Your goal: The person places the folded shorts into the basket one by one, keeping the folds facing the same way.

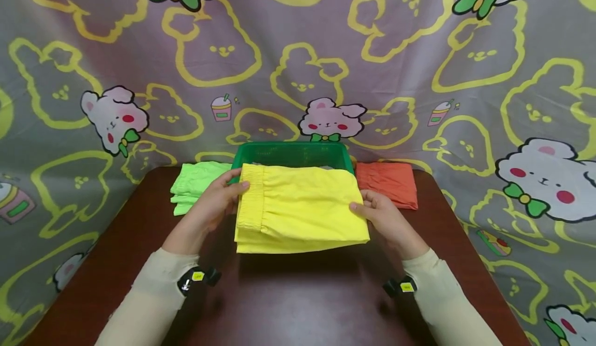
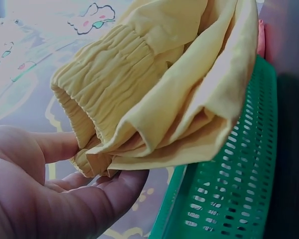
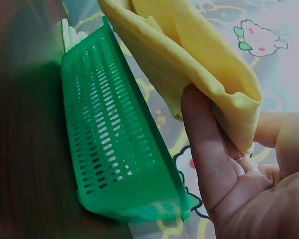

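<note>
Folded yellow shorts [image 1: 307, 201] with a gathered elastic waistband are held up above the table, level between both hands. My left hand [image 1: 216, 196] pinches them at the waistband end, thumb on the near face. On the opposite end, my right hand [image 1: 384, 219] pinches the folded edge. The left wrist view shows the layers of the yellow shorts [image 2: 179, 99] hanging loose past the waistband. In the right wrist view the fold of the shorts [image 3: 189, 64] rests between thumb and fingers. Behind the shorts stands a green basket [image 1: 293, 152], its front hidden by them in the head view.
Folded bright green clothing [image 1: 200, 183] lies left of the basket on the dark wooden table [image 1: 298, 304]. A folded orange-red garment [image 1: 391, 183] lies on its right. A patterned curtain [image 1: 326, 35] hangs right behind the table. Each sleeve carries a wrist strap.
</note>
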{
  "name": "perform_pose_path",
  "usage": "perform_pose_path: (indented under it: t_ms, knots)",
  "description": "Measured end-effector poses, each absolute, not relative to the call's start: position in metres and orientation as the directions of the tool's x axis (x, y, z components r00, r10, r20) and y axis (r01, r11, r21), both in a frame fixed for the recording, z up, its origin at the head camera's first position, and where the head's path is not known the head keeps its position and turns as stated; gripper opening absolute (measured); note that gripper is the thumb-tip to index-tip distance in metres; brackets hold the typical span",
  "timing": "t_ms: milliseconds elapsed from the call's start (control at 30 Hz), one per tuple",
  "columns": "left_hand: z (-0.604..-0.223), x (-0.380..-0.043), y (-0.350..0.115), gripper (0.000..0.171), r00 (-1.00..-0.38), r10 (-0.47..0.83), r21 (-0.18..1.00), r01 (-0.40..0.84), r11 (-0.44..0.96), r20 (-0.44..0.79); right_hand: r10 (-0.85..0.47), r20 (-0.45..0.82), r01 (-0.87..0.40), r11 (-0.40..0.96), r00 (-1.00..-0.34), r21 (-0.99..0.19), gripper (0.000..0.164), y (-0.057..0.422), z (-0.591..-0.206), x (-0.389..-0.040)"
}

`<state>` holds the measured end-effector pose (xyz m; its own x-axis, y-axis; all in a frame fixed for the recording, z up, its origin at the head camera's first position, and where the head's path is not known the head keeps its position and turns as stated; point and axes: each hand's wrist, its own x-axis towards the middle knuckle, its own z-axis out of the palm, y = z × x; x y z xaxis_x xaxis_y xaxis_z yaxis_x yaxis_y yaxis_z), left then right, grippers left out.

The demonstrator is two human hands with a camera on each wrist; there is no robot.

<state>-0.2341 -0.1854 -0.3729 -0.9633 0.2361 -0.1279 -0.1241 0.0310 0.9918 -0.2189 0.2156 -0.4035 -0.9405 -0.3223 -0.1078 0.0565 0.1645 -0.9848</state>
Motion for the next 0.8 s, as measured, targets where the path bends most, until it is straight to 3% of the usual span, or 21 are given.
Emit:
perform_pose_path:
  t_ms: [267, 800]
  knots:
    - [-0.363, -0.247, -0.185, 0.058, -0.966, 0.220, 0.991, -0.129, 0.038, -0.134, -0.304, -0.142, 0.073, 0.226, -0.942, -0.971, 0.051, 0.213, -0.391, -0.234]
    - [-0.347, -0.271, -0.188, 0.064, -0.963, 0.165, 0.976, -0.200, 0.090, -0.212, -0.278, -0.161, 0.084, 0.270, -0.947, -0.959, 0.043, 0.202, -0.388, -0.265]
